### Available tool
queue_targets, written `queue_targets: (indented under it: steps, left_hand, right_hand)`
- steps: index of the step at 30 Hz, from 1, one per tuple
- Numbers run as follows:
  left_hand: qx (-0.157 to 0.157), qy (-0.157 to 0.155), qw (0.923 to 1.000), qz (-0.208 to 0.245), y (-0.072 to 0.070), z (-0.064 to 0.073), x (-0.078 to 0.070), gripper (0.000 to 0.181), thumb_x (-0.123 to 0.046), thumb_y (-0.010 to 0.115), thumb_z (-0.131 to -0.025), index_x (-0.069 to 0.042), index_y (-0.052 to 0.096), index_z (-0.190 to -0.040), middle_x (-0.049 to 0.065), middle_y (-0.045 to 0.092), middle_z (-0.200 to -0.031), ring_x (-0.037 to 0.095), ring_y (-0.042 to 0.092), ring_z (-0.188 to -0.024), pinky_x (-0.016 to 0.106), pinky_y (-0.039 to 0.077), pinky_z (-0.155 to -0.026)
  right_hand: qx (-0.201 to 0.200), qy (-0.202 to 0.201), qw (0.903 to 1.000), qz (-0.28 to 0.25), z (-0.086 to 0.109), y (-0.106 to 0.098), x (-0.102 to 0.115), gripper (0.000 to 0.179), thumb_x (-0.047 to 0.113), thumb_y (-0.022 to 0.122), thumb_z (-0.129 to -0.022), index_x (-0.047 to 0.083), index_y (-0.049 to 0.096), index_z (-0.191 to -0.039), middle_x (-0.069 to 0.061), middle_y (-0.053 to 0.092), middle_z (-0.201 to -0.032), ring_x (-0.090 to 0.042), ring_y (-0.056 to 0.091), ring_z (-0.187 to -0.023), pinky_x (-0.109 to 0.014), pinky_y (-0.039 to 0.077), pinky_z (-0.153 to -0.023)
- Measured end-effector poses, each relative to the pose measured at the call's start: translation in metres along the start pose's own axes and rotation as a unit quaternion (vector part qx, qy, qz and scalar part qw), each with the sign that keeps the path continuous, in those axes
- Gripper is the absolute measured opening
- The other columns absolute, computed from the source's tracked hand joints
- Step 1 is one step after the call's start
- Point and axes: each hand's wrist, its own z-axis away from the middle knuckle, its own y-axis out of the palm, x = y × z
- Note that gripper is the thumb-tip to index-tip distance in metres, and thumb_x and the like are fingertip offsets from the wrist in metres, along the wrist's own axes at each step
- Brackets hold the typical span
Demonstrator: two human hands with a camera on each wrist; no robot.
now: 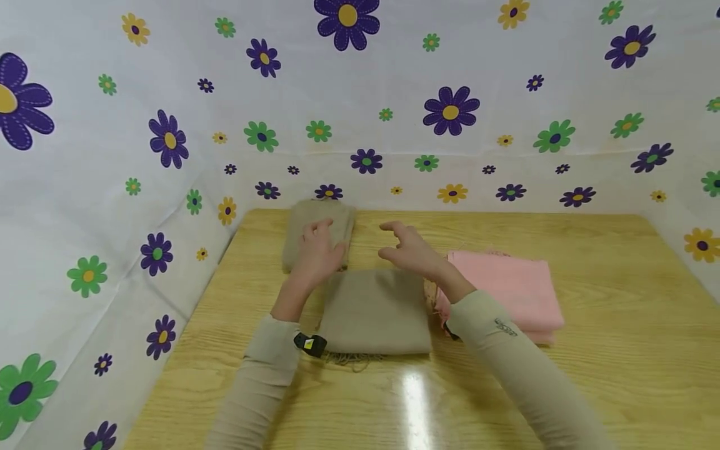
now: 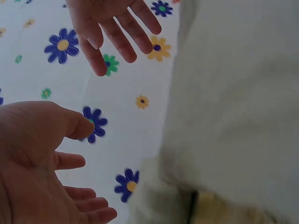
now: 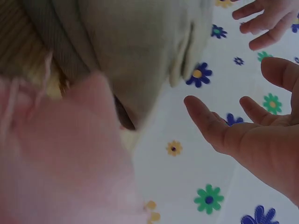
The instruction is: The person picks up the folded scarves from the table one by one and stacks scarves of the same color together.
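A folded beige scarf with a fringe along its near edge lies in the middle of the table. A smaller folded beige cloth is behind it to the left, partly hidden by my left hand. That hand hovers with its fingers apart, holding nothing. Over the far edge of the middle scarf is my right hand, thumb and fingers spread and also holding nothing. In the wrist views the palms appear apart from the cloth. A folded pink scarf with fringe lies to the right, partly behind my right forearm.
The wooden table extends to the right and toward me. A white sheet with purple, green and yellow flowers stands behind the table and along its left side. A black wrist strap is beside the middle scarf's near left corner.
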Motion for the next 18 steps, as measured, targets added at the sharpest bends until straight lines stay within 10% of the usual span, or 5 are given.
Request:
queue_targets:
  steps: [6, 11, 18]
  left_hand:
    - [-0.022, -0.044, 0.9986, -0.020, -0.004, -0.012, 0.031, 0.061, -0.018, 0.046, -0.093, -0.005, 0.030, -0.150, 0.033, 0.017, -0.152, 0.052, 0.016, -0.137, 0.063, 0.028, -0.107]
    - [-0.036, -0.083, 0.9943, -0.056, -0.008, -0.024, 0.048, 0.063, -0.016, 0.045, -0.091, -0.009, 0.029, -0.152, 0.035, 0.018, -0.150, 0.054, 0.019, -0.134, 0.067, 0.027, -0.103]
    - [0.011, -0.106, 0.9905, -0.087, -0.010, -0.036, 0.067, 0.064, -0.017, 0.046, -0.091, -0.009, 0.030, -0.153, 0.039, 0.015, -0.149, 0.058, 0.019, -0.132, 0.065, 0.028, -0.104]
  right_hand:
    - [-0.009, -0.003, 0.9999, 0.004, -0.026, 0.021, -0.001, 0.058, 0.015, 0.058, -0.094, 0.001, 0.040, -0.148, -0.027, 0.042, -0.146, -0.037, 0.050, -0.110, -0.049, 0.036, -0.106]
    - [-0.010, -0.002, 0.9999, 0.009, -0.041, 0.034, -0.003, 0.055, 0.017, 0.059, -0.096, 0.004, 0.044, -0.146, -0.026, 0.041, -0.150, -0.042, 0.040, -0.137, -0.051, 0.037, -0.108]
    - [0.001, -0.017, 0.9996, 0.023, -0.060, 0.056, -0.004, 0.057, 0.018, 0.060, -0.097, 0.001, 0.042, -0.148, -0.025, 0.047, -0.145, -0.037, 0.050, -0.127, -0.048, 0.037, -0.109]
